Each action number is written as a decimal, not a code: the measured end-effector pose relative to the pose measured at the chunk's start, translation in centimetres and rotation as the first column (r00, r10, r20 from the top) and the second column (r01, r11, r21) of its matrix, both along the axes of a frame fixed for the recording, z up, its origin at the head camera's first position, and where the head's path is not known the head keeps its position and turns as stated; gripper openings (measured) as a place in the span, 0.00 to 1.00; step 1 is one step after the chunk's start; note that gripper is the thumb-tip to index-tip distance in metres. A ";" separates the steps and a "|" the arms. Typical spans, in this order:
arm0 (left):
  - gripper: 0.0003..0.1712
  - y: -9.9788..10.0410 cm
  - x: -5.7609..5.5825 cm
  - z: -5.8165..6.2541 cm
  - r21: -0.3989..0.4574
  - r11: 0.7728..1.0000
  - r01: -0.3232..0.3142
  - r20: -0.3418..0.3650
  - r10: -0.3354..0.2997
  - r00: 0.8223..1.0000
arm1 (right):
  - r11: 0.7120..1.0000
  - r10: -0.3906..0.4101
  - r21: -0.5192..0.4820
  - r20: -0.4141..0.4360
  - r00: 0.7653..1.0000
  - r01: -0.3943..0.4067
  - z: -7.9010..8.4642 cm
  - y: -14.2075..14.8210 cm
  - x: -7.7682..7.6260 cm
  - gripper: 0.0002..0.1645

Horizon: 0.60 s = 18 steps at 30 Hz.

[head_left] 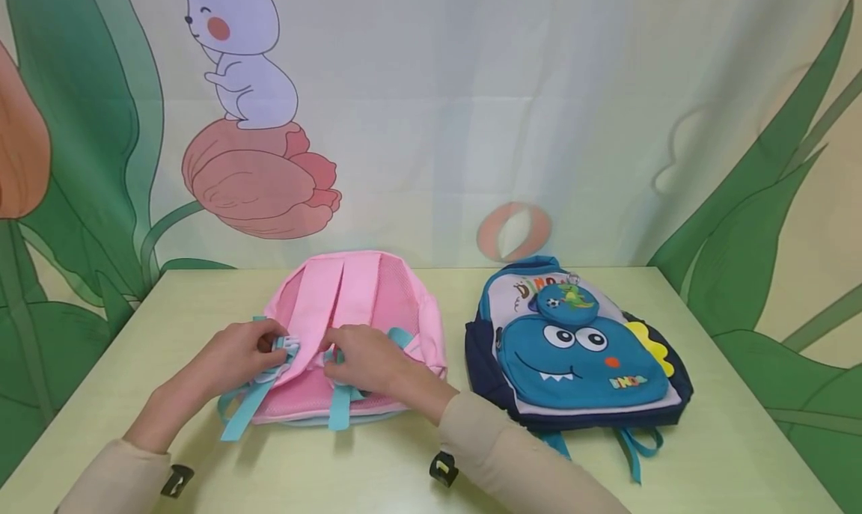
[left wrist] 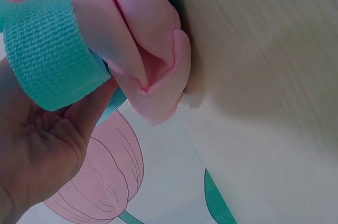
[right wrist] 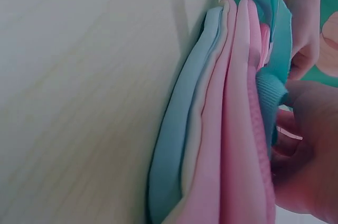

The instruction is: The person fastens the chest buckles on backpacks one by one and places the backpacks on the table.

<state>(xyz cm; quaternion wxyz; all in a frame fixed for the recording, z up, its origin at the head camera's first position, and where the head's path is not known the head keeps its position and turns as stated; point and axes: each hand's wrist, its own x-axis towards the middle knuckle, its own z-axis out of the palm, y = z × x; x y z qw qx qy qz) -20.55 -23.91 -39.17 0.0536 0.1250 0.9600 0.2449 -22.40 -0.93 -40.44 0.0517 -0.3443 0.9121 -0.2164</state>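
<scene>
A pink backpack (head_left: pixel 400 293) lies on the table with its mesh back and shoulder straps facing up. My left hand (head_left: pixel 232 353) pinches the white strap buckle (head_left: pixel 288 343) on the left shoulder strap, where turquoise webbing (head_left: pixel 251 413) hangs down. In the left wrist view a loop of that webbing (left wrist: pixel 50 49) passes in front of the left hand (left wrist: pixel 45 152). My right hand (head_left: pixel 367 357) pinches the lower part of the other shoulder strap, near its turquoise webbing (head_left: pixel 340 411); its fingertips are partly hidden. The right wrist view shows the right hand (right wrist: pixel 314 150) against the backpack's strap side.
A blue dinosaur backpack (head_left: pixel 582 368) lies to the right, front up, with a round pouch (head_left: pixel 569 304) on it and loose straps (head_left: pixel 633 454) toward me. The pale table (head_left: pixel 377 476) ends at a curtain (head_left: pixel 404 125) printed with a rabbit and plants.
</scene>
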 end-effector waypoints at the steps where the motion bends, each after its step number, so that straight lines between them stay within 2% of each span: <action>1: 0.18 0.0 0.0 0.0 0.001 1.000 0.000 0.000 0.000 1.000 | 1.000 -0.005 -0.005 0.008 1.000 0.006 0.0 0.2 0.0 0.17; 6: 0.17 -0.1 0.1 -0.1 -0.005 1.000 -0.002 -0.003 0.002 1.000 | 1.000 -0.008 -0.003 0.019 1.000 0.008 -0.2 1.0 -0.4 0.18; 13: 0.19 -0.1 0.0 -0.2 0.004 1.000 0.007 0.013 -0.007 1.000 | 1.000 -0.004 0.002 0.100 0.995 0.003 -0.4 1.2 -0.7 0.21; 18: 0.20 0.1 -0.1 0.1 -0.003 1.000 0.031 0.006 -0.031 1.000 | 1.000 -0.008 0.019 0.103 0.995 0.006 -0.6 0.9 -1.0 0.19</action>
